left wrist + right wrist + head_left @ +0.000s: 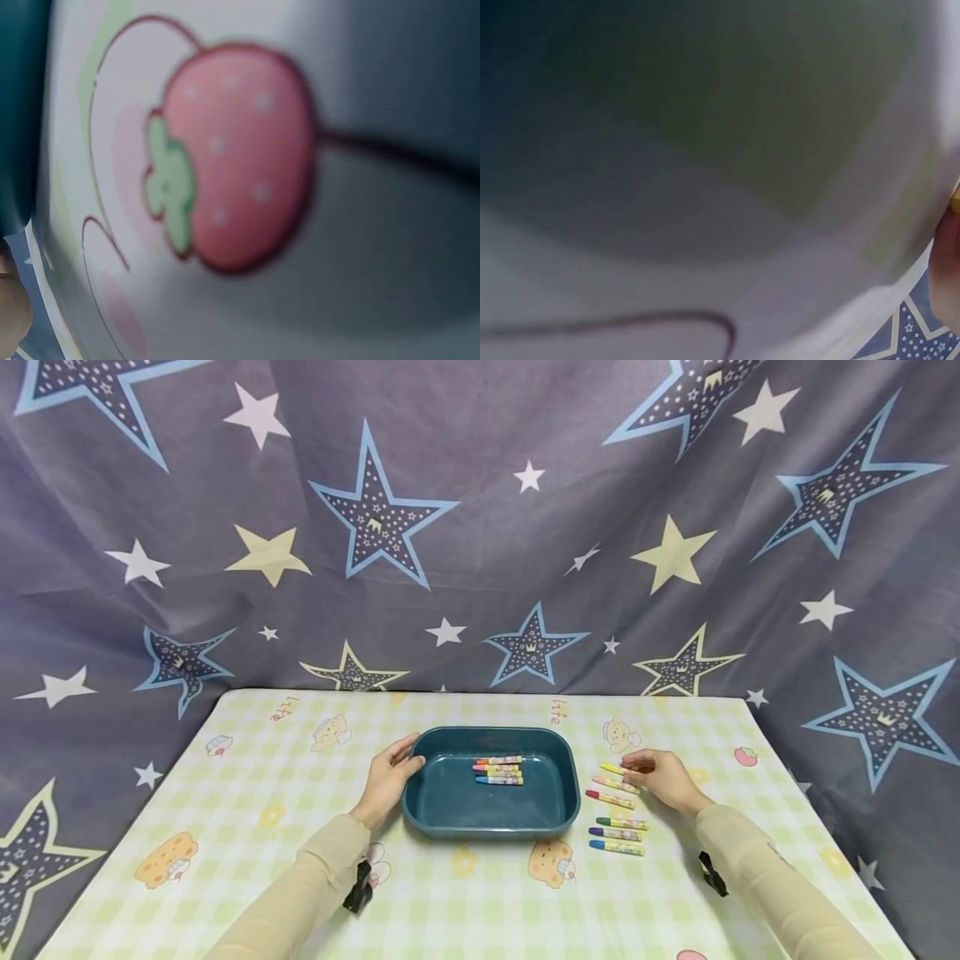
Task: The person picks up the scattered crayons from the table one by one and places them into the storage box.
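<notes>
6 crayons (611,798) form a loose column on the worktop (247,810), just right of the tray (442,802), spaced, it seems, to be taken singly. The right hand (665,778) has the yellow crayon's (612,768) right end in a pinching grip; the left hand (386,782) holds the tray's left rim, probably steadying it. More crayons (499,781) lie together inside.
</notes>
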Demonstrator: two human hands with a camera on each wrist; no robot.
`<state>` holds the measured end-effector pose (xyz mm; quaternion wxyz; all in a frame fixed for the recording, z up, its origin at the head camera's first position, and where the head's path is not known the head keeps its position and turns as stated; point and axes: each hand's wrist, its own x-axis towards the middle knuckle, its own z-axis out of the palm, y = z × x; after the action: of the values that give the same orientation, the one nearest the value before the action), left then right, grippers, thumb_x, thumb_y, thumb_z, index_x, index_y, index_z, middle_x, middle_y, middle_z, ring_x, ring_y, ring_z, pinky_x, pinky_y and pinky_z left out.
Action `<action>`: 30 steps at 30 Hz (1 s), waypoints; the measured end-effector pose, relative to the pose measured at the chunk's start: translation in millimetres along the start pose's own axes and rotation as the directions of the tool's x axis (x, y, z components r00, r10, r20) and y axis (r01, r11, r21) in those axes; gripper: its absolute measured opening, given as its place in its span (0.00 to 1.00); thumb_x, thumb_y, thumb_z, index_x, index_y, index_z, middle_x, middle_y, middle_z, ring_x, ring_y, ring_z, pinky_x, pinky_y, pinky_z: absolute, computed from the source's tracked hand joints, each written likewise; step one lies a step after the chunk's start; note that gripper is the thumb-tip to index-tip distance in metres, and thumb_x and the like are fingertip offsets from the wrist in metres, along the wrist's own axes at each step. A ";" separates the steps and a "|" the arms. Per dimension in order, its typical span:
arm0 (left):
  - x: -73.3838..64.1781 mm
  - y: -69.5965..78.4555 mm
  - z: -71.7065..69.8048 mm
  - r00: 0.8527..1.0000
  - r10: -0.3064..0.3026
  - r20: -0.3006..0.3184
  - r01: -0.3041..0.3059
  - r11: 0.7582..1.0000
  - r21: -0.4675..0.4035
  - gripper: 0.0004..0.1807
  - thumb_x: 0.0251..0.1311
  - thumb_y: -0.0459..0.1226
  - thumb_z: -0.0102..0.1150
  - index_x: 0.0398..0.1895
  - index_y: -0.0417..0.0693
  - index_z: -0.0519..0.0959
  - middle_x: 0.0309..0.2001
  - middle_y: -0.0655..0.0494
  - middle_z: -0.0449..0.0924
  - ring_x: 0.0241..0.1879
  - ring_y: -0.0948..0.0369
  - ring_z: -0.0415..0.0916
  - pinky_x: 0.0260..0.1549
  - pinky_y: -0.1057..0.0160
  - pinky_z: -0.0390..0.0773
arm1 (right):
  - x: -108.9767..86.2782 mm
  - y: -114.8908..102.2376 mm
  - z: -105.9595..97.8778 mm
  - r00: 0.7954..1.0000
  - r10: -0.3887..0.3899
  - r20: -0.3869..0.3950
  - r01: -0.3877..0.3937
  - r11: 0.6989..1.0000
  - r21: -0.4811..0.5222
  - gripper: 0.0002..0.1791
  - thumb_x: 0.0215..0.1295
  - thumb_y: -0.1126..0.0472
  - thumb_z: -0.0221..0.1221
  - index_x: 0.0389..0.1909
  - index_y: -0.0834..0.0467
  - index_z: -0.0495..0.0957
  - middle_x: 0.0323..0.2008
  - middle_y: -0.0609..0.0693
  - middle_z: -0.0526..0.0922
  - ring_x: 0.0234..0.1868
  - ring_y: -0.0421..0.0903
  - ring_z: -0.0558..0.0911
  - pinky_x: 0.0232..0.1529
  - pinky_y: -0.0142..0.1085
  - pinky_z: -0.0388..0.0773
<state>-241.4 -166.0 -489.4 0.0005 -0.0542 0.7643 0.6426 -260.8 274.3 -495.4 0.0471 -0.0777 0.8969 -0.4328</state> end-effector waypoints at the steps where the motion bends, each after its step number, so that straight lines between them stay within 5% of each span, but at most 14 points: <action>1: 0.1 0.2 0.0 1.000 -0.002 0.001 0.002 1.000 0.000 0.27 0.59 0.35 0.54 0.63 0.46 0.67 0.61 0.44 0.69 0.62 0.52 0.64 0.61 0.57 0.66 | 0.2 0.0 0.5 1.000 -0.007 -0.001 0.007 1.000 -0.011 0.16 0.56 0.65 0.62 0.44 0.67 0.78 0.40 0.60 0.82 0.37 0.45 0.81 0.34 0.27 0.78; 22: 3.4 0.4 5.7 1.000 0.004 0.010 -0.004 1.000 -0.009 0.26 0.58 0.34 0.55 0.63 0.46 0.67 0.60 0.43 0.69 0.61 0.51 0.65 0.60 0.55 0.68 | -4.4 -4.2 -8.6 1.000 0.012 -0.024 -0.013 0.999 -0.036 0.11 0.58 0.67 0.59 0.42 0.67 0.80 0.36 0.59 0.83 0.33 0.44 0.80 0.27 0.31 0.78; 30: 3.6 0.2 -0.4 1.000 -0.005 0.013 0.005 1.000 -0.002 0.26 0.59 0.34 0.54 0.63 0.48 0.67 0.62 0.43 0.67 0.63 0.50 0.64 0.60 0.54 0.67 | 3.3 -41.2 -16.5 0.993 -0.067 -0.096 0.063 0.997 -0.046 0.12 0.56 0.67 0.61 0.41 0.68 0.80 0.39 0.61 0.83 0.37 0.45 0.82 0.36 0.26 0.79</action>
<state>-244.9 -166.7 -489.5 0.0071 -0.0516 0.7636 0.6436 -262.5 261.1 -452.9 -0.0124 -0.0866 0.9042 -0.4180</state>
